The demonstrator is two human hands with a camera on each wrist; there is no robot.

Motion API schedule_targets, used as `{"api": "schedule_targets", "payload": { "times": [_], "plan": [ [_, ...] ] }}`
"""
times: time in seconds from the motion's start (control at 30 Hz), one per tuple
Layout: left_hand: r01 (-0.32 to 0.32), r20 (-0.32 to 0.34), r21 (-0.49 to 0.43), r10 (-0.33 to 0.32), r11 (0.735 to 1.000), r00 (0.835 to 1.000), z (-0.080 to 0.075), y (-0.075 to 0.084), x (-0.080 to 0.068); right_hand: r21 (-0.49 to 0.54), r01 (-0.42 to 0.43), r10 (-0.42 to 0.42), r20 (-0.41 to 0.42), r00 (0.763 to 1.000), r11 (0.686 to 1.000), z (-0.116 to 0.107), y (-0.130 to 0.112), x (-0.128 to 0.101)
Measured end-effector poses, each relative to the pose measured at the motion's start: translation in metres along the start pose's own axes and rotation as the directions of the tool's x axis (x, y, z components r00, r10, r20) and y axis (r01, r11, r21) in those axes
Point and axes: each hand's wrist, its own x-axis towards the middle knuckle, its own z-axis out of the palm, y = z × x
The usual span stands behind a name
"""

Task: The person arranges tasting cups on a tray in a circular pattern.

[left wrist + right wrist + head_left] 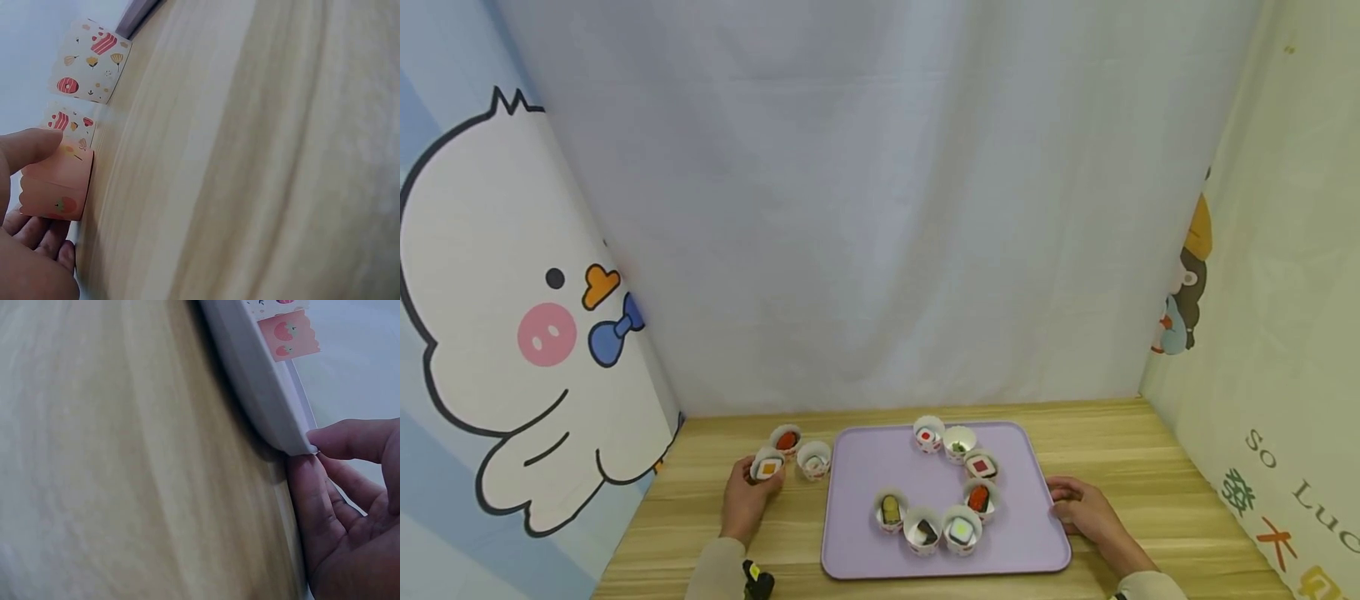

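Looking down from the head view, seven filled paper cups already sit in a curve on the purple tray (pixel 865 467), while three wait on the worktop (pixel 1150 467): the left hand (pixel 747 498) curls round the nearest cup (pixel 768 467), two more cups (pixel 801 450) just beyond its fingers. From the left wrist view, thumb and fingers pinch that pink-sided cup (pixel 57 186), which rests on the wood. From the right wrist view, the right hand (pixel 350 506) lies loosely open, fingertips touching the tray's near edge (pixel 275 422), holding nothing.
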Motion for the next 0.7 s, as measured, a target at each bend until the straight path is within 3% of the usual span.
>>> {"api": "schedule_targets", "payload": {
  "times": [0.33, 0.47, 0.7],
  "plan": [
    [-0.015, -0.056, 0.06, 0.018, 0.998, 0.998, 0.0, 0.0, -0.003, 0.003, 0.004, -0.004, -0.007, 1.0, 1.0, 0.0, 0.003, 0.002],
    [-0.009, -0.061, 0.041, 0.011, 0.999, 0.998, -0.002, 0.001, -0.006, 0.004, -0.007, 0.007, -0.007, 1.0, 1.0, 0.001, 0.003, 0.002],
    [0.009, -0.025, -0.028, -0.01, 1.0, 1.0, -0.011, 0.016, -0.015, 0.002, 0.003, -0.003, -0.002, 1.0, 1.0, 0.0, 0.0, 0.0]
  ]
}}
